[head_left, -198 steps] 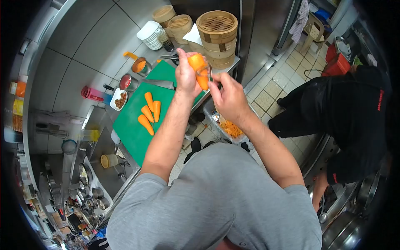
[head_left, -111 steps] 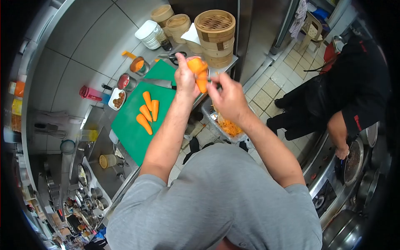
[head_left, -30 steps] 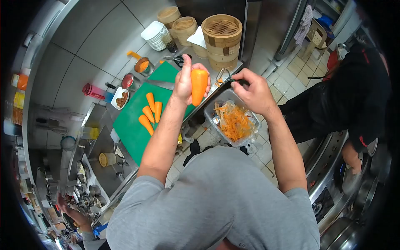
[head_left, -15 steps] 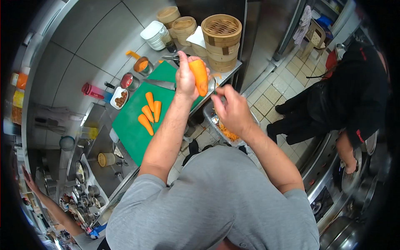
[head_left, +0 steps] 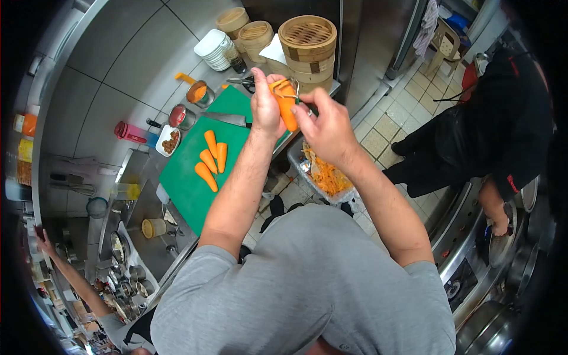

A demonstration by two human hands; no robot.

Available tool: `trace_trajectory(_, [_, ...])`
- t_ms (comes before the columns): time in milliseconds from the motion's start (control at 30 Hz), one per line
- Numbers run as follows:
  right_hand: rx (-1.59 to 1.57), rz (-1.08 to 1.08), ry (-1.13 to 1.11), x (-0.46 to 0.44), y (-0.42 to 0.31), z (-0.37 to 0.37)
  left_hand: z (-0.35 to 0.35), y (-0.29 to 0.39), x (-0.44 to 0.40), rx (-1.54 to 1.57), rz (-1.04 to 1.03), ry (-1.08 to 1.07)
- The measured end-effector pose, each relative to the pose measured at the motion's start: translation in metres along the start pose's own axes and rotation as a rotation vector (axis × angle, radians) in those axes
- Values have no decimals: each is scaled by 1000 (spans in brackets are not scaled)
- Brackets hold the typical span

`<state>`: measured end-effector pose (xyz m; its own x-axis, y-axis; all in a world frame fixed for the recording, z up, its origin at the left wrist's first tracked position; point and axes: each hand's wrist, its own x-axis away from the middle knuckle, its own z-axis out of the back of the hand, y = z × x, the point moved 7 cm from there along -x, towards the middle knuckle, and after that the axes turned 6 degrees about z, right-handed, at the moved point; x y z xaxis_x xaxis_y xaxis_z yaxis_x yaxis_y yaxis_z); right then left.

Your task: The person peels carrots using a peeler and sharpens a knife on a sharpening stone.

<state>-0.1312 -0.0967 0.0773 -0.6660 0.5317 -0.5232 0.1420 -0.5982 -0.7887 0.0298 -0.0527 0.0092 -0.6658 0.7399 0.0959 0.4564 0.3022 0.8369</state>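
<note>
Carrot: up in the air near top-middle of the view, a fat orange carrot (head_left: 287,116) with its narrow end toward 5 o'clock (all clock directions are from here, btw).
Peeler: a metal-framed peeler (head_left: 296,87) lies across the carrot's upper end.
Left hand: at 9 o'clock, the left hand (head_left: 267,110) has its grip wrapped on the carrot, thumb sticking up.
Right hand: just beside at 3 to 4 o'clock, the right hand (head_left: 325,121) has its grip pinched on the peeler.
Peelings tub: 5 o'clock, lower than the table (head_left: 335,88), there's a see-through tub (head_left: 297,163) with a messy heap of orange peelings (head_left: 329,178).
Green board: 8 o'clock, four carrots (head_left: 207,160) sit bunched on the green board (head_left: 177,173); a knife (head_left: 229,119) lies across it at 9.
Pots and dish: off the board's far edge around 9, two metal pots (head_left: 199,93), one with orange stuff, one with red, plus a white dish (head_left: 168,142) of brown bits.
Steamers: bamboo steamers (head_left: 307,48) stacked at 12 to 1, white plates (head_left: 214,49) piled at 10.
Other people: at 3, someone in black (head_left: 494,118), one hand (head_left: 501,225) at a pan; way out at 8, another person's arm (head_left: 83,284) reaches out.
</note>
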Motion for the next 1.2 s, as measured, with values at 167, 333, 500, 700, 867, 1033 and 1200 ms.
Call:
trace_trajectory(167, [84, -49, -154, 73, 31, -17, 34, -9, -8, 206, 129, 12])
trace_trajectory(333, [28, -251, -122, 74, 46, -5, 41, -15, -11, 298, 275, 84])
trace_trajectory(500, [-1, -81, 130, 22, 33, 22, 23, -46, 3, 301, 474, 11])
trace_trajectory(700, [-170, -156, 103, 16, 47, 32, -10, -26, 15, 15, 299, -111])
trace_trajectory(867, [-494, -273, 71, -3, 70, 28, -78, 4, 13, 90, 103, -179])
trace_trajectory(1033, [-852, -64, 181, -45, 7, 74, -162, 56, 31, -277, -90, -147])
trace_trajectory(1200, [-1008, -56, 308, -80, -18, 86, -194, 160, -15, -729, -623, -220])
